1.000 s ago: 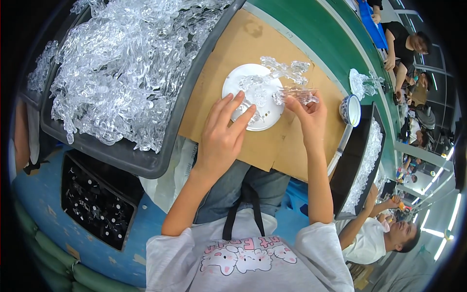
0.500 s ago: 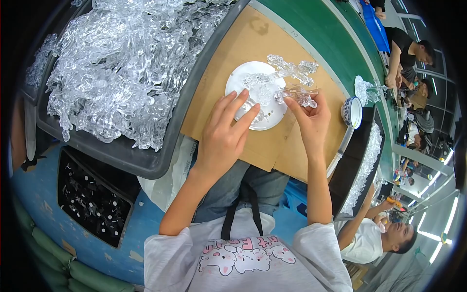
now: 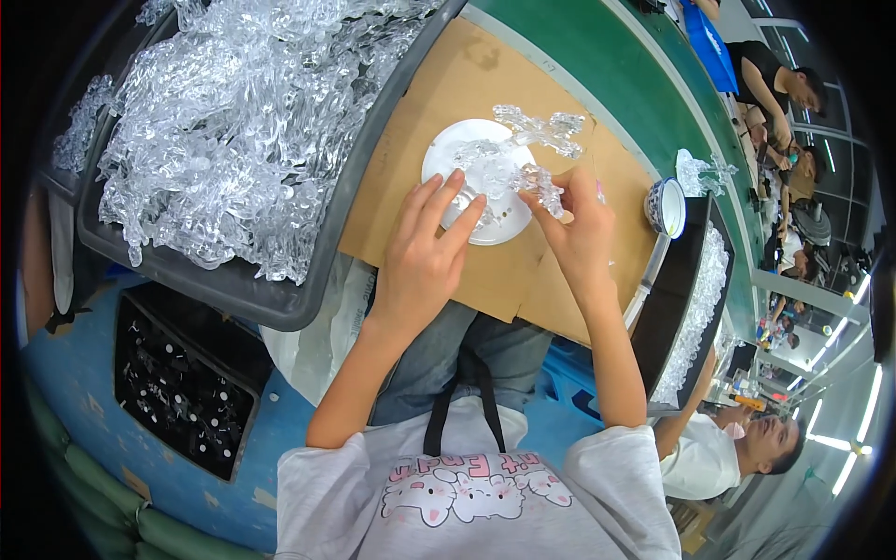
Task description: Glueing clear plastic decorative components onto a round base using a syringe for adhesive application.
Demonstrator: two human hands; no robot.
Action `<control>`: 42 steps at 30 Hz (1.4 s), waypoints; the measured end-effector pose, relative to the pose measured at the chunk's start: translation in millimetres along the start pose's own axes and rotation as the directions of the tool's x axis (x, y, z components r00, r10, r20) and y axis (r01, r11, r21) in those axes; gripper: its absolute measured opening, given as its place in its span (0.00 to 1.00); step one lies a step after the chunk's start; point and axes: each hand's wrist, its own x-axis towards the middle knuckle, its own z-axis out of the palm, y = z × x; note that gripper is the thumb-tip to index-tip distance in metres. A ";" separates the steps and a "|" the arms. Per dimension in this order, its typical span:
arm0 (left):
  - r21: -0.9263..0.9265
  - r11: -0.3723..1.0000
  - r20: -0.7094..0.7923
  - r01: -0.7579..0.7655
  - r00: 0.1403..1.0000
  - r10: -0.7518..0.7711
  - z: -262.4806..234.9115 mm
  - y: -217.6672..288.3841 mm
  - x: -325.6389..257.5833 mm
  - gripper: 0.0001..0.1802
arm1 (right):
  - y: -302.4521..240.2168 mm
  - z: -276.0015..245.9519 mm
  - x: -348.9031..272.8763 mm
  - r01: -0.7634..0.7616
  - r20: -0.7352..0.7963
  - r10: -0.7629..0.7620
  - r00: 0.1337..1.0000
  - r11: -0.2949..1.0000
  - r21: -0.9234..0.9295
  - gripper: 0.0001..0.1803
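A white round disc lies on a brown cardboard sheet over my lap. Clear plastic branch pieces stand on the disc. My left hand rests on the disc's near edge, fingers spread and pressing it down. My right hand pinches a clear plastic piece at the disc's right side, touching the cluster. Another clear branch lies just behind the disc.
A large dark bin heaped with clear plastic pieces stands to my left. A black crate sits below it. A small bowl and a tray of clear parts are at right. Other people sit along the green belt.
The view has shifted slightly. My right hand has brought its clear piece closer against the cluster on the disc. My left hand stays on the disc.
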 end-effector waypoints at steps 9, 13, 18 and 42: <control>0.006 1.000 -0.030 0.000 1.000 0.000 2.3 2.8 -0.8 0.22 | 17.5 0.0 2.0 -0.328 0.117 0.306 0.945 0.889 0.319 0.16; -0.012 1.000 -0.018 -0.022 1.000 0.022 3.0 -1.5 -0.2 0.24 | 24.9 1.2 4.6 -0.228 0.098 0.206 0.974 0.900 0.372 0.18; 0.014 1.000 0.006 0.005 1.000 -0.006 -0.2 -0.4 -3.1 0.24 | -4.0 -2.6 4.0 -0.093 0.123 0.101 0.987 0.993 -0.070 0.17; -0.045 0.998 -0.049 0.034 0.998 -0.036 2.8 -1.8 -1.2 0.22 | 10.5 -6.8 9.3 -0.536 0.228 0.488 0.843 0.723 0.436 0.18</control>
